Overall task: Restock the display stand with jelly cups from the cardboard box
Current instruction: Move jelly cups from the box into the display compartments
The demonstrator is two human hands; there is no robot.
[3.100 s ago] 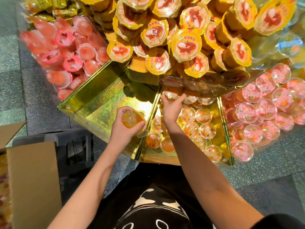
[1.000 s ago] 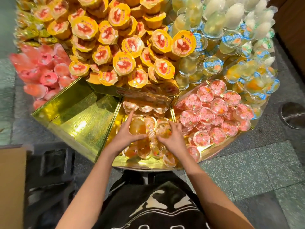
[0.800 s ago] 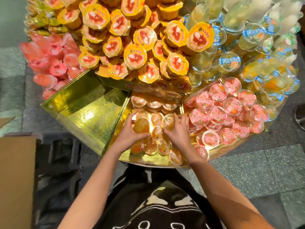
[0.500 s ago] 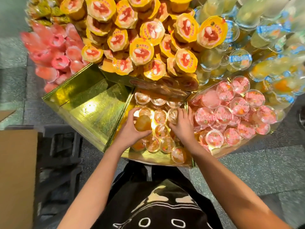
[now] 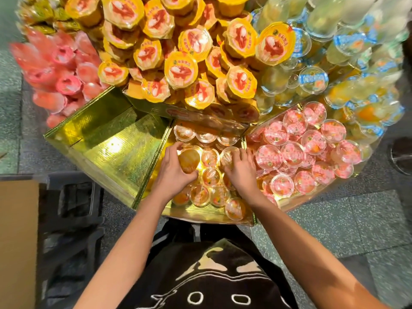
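The round display stand has gold compartments. The middle gold compartment [image 5: 200, 214] holds several clear orange jelly cups [image 5: 210, 175]. My left hand [image 5: 172, 172] grips an orange jelly cup [image 5: 189, 160] lying on its side, bottom toward me, at the compartment's left part. My right hand [image 5: 242, 169] rests over the cups at the right side, fingers curled on a clear cup [image 5: 228, 155]. A flap of the cardboard box [image 5: 17, 241] shows at the left edge.
A gold compartment [image 5: 111, 148] at the left has nothing in it. Pink-lidded cups [image 5: 298, 148] fill the right compartment. Yellow-lidded cups [image 5: 180, 70] pile behind, red packs [image 5: 62, 74] at left, clear blue-labelled cups [image 5: 334, 52] at right. A black crate [image 5: 71, 219] stands on the tiled floor.
Since 3 s ago my left hand carried the orange cup down into the middle compartment. In the last second both hands shifted slightly among the cups and the view moved closer.
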